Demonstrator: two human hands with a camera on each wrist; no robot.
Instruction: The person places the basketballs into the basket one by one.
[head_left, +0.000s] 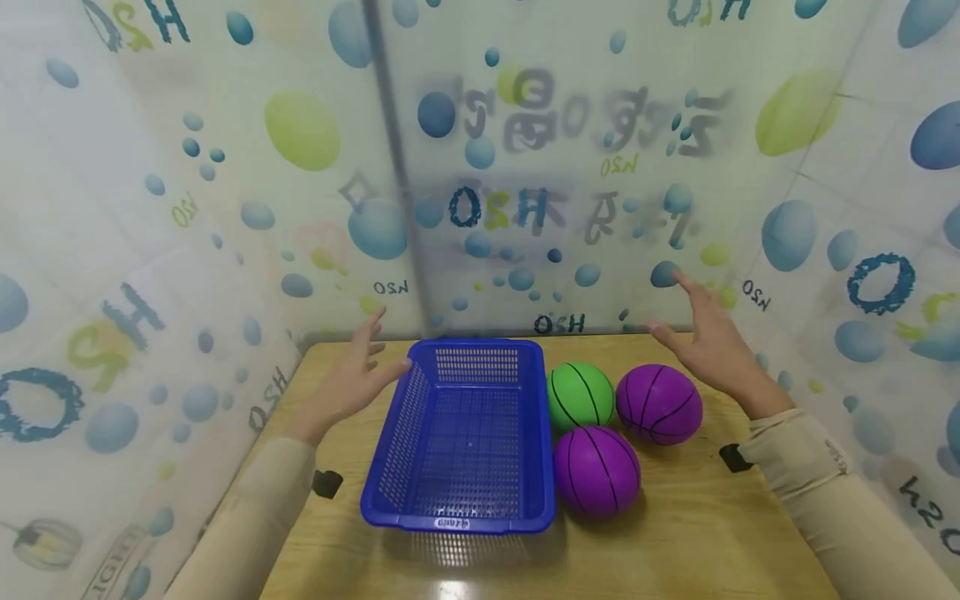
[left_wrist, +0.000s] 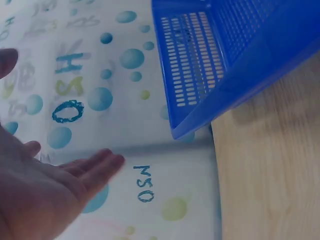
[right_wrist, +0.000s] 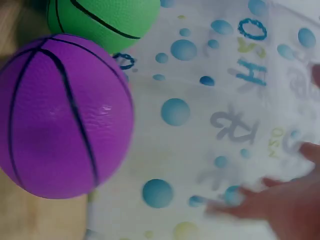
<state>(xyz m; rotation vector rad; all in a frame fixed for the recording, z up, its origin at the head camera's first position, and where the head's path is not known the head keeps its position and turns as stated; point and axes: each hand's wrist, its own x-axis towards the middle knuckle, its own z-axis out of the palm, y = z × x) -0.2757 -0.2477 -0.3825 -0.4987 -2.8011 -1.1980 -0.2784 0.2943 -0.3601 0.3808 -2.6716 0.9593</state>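
Observation:
A blue plastic basket (head_left: pixel 457 523) with perforated sides stands on the wooden table, with nothing inside it. My left hand (head_left: pixel 351 385) is raised at the basket's left side, fingers extended and holding nothing; the left wrist view shows the palm (left_wrist: pixel 40 195) apart from the basket wall (left_wrist: pixel 192 65). To the basket's right lie a green ball (head_left: pixel 581 397) and two purple balls, one nearer (head_left: pixel 597 472) and one farther right (head_left: pixel 659 404), all with black lines. Above and behind the farther purple ball hovers my right hand (head_left: pixel 708 346), empty, thumb and fingers spread.
The light wooden table (head_left: pixel 675 542) runs back to a curtain (head_left: pixel 525 275) printed with bubbles and letters, which also encloses both sides. Small black pieces sit by each wrist, one at the left (head_left: pixel 327 483) and one at the right (head_left: pixel 736 457).

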